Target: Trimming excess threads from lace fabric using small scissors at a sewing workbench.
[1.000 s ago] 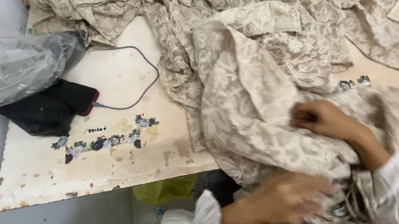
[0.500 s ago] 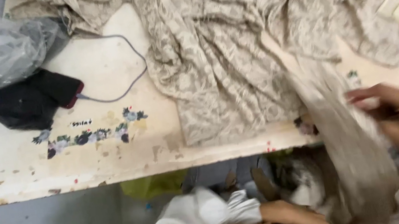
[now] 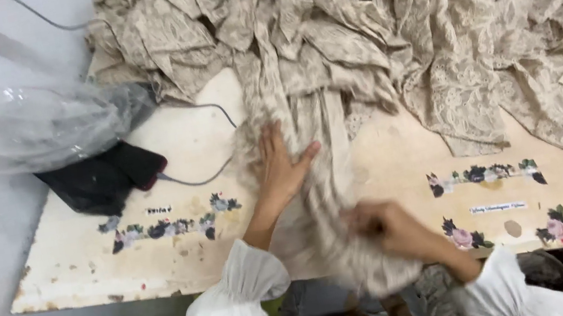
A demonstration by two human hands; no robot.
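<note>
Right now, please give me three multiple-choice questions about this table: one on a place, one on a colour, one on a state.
1. Where does the black pouch lie?
A. left part of the table
B. on the floor
C. on the lace

2. What colour is the lace fabric?
A. blue
B. beige
C. red

3. How is the left hand?
A. in a fist
B. holding scissors
C. flat, fingers spread on the fabric strip

Answers: 1 A, it sits beside the clear plastic bag; 2 B, the whole heap is beige; 3 C, the palm presses down while the right hand grips the strip.
</note>
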